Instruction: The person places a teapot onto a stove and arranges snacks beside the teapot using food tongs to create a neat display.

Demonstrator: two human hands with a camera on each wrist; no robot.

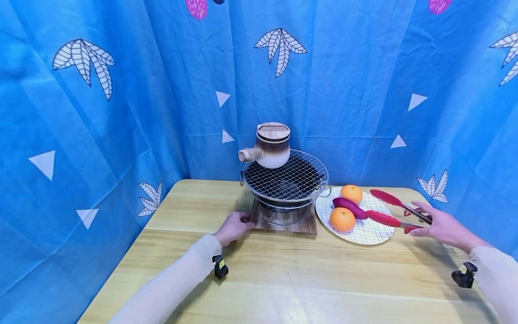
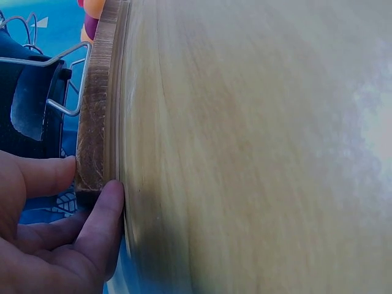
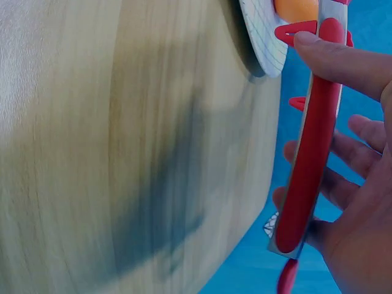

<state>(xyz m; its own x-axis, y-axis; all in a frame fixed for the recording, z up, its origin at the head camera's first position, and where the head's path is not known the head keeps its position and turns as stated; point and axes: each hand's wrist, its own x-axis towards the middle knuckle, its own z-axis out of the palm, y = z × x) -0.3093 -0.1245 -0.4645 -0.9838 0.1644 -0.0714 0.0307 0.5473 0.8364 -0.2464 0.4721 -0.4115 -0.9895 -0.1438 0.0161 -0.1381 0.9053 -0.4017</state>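
My right hand (image 1: 443,228) holds a pair of red-tipped tongs (image 3: 312,147), thumb on one handle and fingers curled about the other. The tongs' arms stand apart above the plate (image 1: 370,236); one red tip is close to a purple eggplant-shaped piece (image 1: 349,208), and I cannot tell whether they touch. Two oranges (image 1: 342,219) lie on the plate beside it. My left hand (image 1: 234,228) pinches the left front corner of a wooden board (image 2: 95,116), thumb on top and a finger at its lower edge. A round grill (image 1: 285,180) stands on that board.
A side-handled pot (image 1: 274,148) with a wooden lid sits on the grill's wire mesh, towards the back left. The wooden table (image 1: 283,274) extends in front of the board and plate. Blue curtains (image 1: 344,81) hang behind and at both sides.
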